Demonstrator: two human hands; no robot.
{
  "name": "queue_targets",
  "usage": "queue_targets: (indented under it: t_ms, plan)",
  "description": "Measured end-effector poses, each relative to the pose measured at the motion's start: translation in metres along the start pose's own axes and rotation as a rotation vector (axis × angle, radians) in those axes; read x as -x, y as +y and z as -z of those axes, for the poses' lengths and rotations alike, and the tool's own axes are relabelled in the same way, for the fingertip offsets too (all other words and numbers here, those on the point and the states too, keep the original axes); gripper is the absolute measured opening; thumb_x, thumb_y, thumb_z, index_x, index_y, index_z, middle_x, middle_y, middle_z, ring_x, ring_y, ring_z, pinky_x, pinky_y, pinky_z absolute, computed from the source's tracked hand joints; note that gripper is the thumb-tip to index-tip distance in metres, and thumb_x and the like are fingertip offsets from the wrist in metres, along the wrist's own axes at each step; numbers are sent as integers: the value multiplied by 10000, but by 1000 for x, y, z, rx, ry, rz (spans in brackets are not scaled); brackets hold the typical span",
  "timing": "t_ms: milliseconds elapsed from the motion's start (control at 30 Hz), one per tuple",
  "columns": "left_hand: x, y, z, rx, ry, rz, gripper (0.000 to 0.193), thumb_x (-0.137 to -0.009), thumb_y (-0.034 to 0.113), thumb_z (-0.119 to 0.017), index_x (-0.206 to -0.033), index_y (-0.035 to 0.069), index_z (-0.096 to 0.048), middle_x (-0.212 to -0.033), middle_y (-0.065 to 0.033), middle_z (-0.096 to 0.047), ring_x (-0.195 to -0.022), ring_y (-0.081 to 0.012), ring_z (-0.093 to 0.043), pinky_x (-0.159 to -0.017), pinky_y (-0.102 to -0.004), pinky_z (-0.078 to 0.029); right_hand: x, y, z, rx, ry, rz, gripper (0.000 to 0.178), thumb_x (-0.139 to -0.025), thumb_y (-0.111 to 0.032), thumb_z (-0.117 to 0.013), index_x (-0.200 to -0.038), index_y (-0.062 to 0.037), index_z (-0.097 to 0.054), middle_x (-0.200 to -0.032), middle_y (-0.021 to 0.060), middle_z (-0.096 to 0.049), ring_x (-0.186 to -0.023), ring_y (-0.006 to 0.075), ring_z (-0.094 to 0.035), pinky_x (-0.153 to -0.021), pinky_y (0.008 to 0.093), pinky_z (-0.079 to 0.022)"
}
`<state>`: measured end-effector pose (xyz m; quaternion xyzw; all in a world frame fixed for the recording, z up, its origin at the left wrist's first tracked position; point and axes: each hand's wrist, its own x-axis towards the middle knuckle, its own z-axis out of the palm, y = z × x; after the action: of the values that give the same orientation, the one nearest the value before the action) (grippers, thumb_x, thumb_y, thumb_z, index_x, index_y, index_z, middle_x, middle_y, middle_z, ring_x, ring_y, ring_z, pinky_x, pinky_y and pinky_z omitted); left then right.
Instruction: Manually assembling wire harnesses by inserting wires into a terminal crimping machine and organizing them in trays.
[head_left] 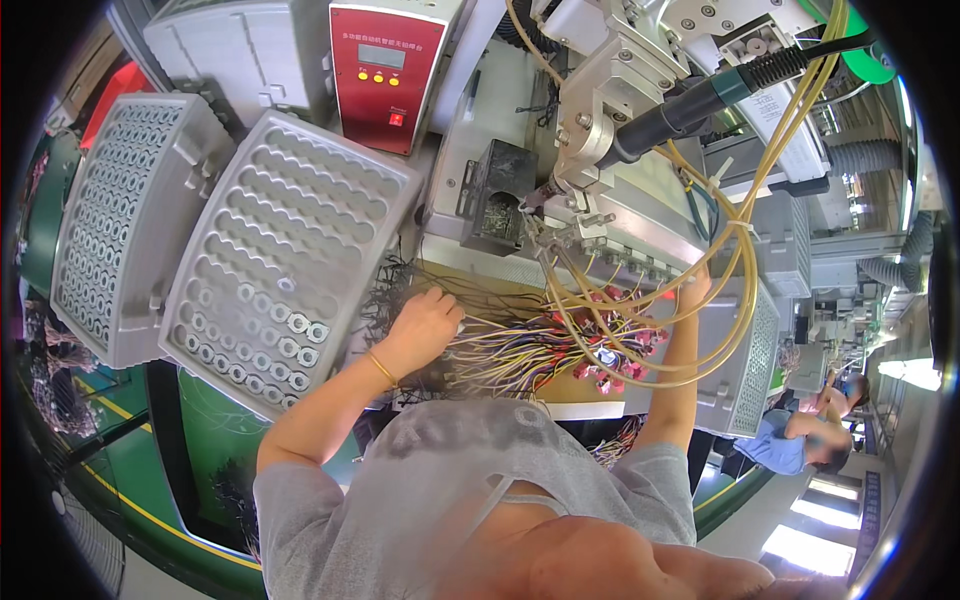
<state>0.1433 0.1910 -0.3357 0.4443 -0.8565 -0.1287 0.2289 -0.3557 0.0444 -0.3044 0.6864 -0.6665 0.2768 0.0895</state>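
Note:
My left hand point(425, 328) rests at the left end of a spread bundle of thin wires point(510, 345), yellow, black, white and purple. Its fingers are curled in, and a small pale bit shows by them; what they grip is too small to name. My right hand point(693, 288) reaches up to the right end of a metal fixture point(640, 262) with a row of small clamps. Yellow tubes pass near it, and its fingertips are too small to read. Red connectors point(605, 365) lie bunched at the wires' right end. Above them hangs a soldering head point(560, 215) on a machine.
To the left, a grey tray point(290, 240) of round pockets, some holding metal rings, stands beside another full tray point(115, 220). Behind is a red control box point(385, 80). Yellow tubes point(745, 240) loop over the right side. Another person point(790, 440) sits farther right.

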Motion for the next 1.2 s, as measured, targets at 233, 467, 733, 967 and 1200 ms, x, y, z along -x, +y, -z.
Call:
queue_targets:
  t_ms: [233,467,733,967,1200]
  plan:
    - [0,0,-1,0,4,-7,130,-669,141,-606,-767,59,-585,-778,-61,-550,-790,-226,-530,-653,-331,-454,2,-8,4,-31,34,45,508,-737,54,-508,-1244,17,-491,-1101,213,-599,-981,340,-598,-853,371,-470]
    - [0,0,1,5,3,-3,126,-671,141,-600,-767,60,-589,-776,-60,-551,-790,-228,-529,-658,-326,-457,22,-19,9,224,50,-124,606,-646,84,-506,-1247,7,-492,-1151,235,-568,-998,380,-587,-827,398,-484]
    - [0,-1,-2,-22,14,-29,95,-662,129,-589,-729,61,-582,-742,-58,-531,-765,-229,-518,-638,-334,-460,7,-8,28,318,-111,-157,340,-791,-97,-541,-1128,-137,-548,-872,165,-655,-772,366,-633,-674,461,-478]
    - [-7,-7,17,225,6,118,127,-742,148,-645,-812,45,-622,-782,-118,-582,-774,-305,-568,-685,-386,-472,75,-86,86,-504,161,-288,281,-840,-60,-515,-1107,-12,-584,-903,68,-656,-791,147,-634,-678,275,-482]
    - [-7,5,26,178,163,163,133,-750,128,-659,-822,25,-616,-757,-147,-569,-728,-331,-566,-642,-389,-461,145,-250,56,-693,-527,155,301,-809,-55,-586,-1108,-16,-587,-1042,159,-631,-949,287,-623,-821,347,-482]
